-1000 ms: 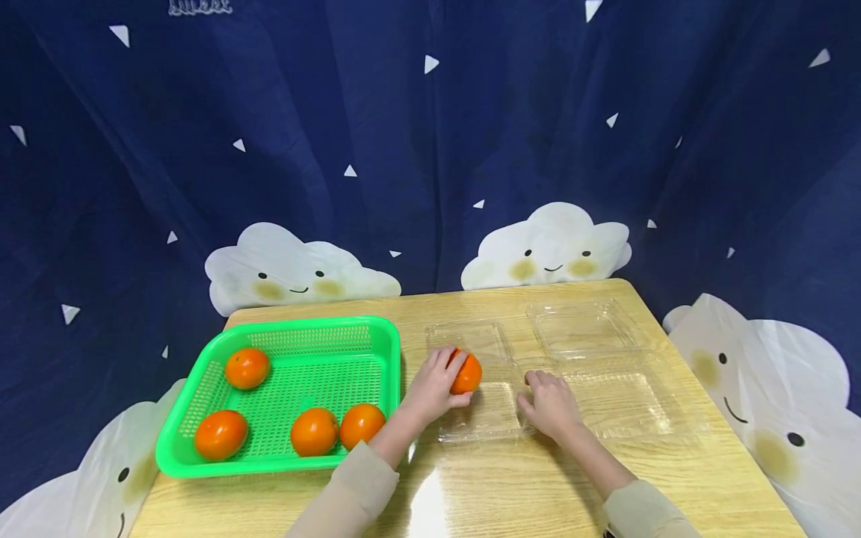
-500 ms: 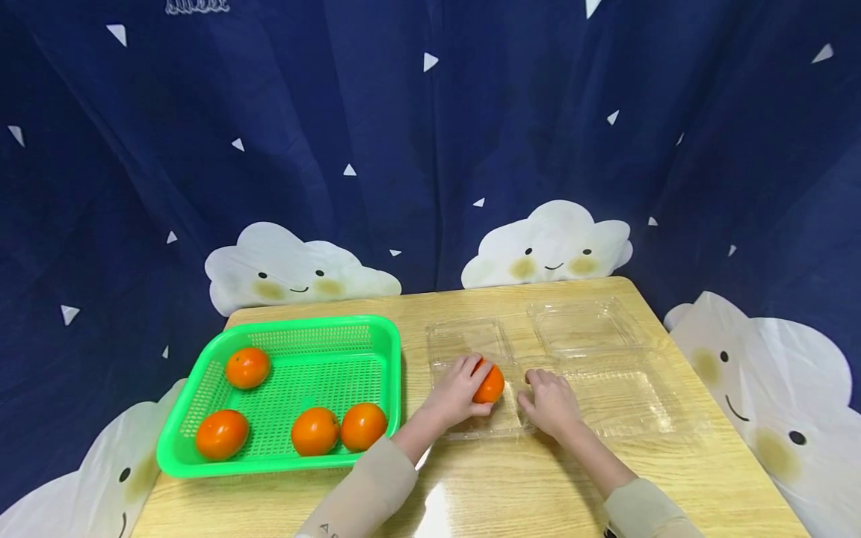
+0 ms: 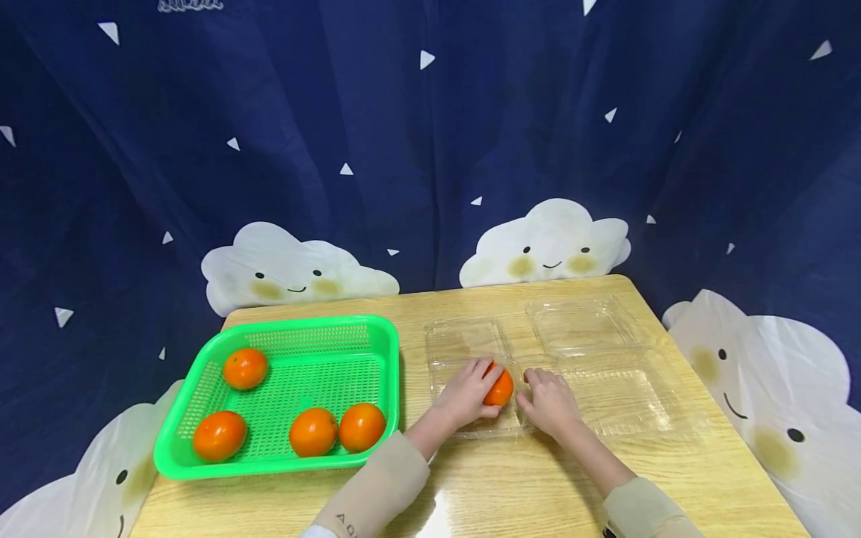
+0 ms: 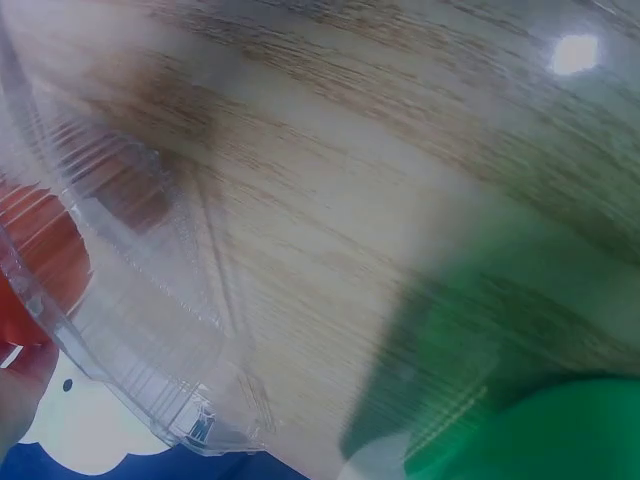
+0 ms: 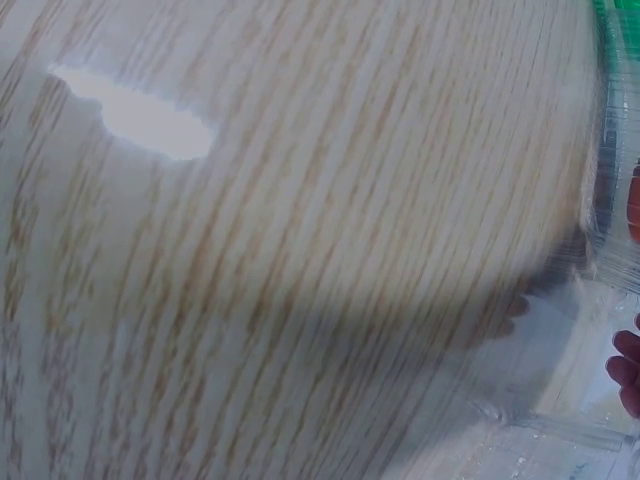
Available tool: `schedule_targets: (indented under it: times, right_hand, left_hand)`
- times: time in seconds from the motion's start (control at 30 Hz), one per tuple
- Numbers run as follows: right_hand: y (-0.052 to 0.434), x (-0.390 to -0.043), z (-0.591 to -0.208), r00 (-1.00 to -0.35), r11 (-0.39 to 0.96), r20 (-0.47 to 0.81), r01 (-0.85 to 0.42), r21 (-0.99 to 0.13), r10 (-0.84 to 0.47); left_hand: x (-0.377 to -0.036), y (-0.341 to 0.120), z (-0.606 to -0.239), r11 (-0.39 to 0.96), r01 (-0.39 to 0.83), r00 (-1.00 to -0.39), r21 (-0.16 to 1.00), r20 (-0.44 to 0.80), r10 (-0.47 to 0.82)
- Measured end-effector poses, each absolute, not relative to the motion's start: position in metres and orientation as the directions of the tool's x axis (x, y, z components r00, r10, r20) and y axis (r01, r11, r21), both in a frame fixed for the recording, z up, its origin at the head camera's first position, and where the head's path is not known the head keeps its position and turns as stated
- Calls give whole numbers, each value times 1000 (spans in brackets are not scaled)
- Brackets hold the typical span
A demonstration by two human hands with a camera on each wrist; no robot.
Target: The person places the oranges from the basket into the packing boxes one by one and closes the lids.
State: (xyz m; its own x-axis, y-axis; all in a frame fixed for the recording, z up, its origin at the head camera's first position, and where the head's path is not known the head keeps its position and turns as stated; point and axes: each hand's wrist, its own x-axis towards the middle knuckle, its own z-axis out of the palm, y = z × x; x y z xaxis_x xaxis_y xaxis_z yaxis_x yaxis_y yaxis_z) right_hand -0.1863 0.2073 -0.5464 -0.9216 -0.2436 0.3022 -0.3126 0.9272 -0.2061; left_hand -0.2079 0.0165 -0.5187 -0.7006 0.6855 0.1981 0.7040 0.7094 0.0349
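Left hand (image 3: pixel 466 390) curled round a round orange persimmon-like fruit (image 3: pixel 501 388), holding it inside the near-left clear plastic clamshell tray (image 3: pixel 484 430), fruit at the tray's right side. Right hand (image 3: pixel 548 402) just beside the fruit, fingers loosely bent, resting on the tray's right edge, gripping nothing that shows. Hands close together, not touching. Left wrist view: same fruit (image 4: pixel 35 250) seen blurred through ribbed clear plastic. Green perforated plastic basket (image 3: pixel 202 456) to the left on the light wooden table (image 3: pixel 511 493), with four more orange fruits (image 3: pixel 313 432). More clear plastic trays (image 3: pixel 584 325) lie further back and right. Dark blue cloud-print curtain (image 3: pixel 430 134) behind.
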Motion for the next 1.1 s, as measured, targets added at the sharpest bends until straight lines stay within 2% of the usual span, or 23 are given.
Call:
schedule_targets:
  times: [0.7, 1.1]
  right_hand:
    - [206, -187, -547, -933, 932, 275, -295, -211, -233]
    - [207, -187, -546, -933, 929, 273, -297, -218, -234]
  left_hand:
    - [-208, 24, -533, 714, 700, -705, -6, 153, 693]
    - [-207, 22, -535, 715, 698, -711, 36, 150, 687]
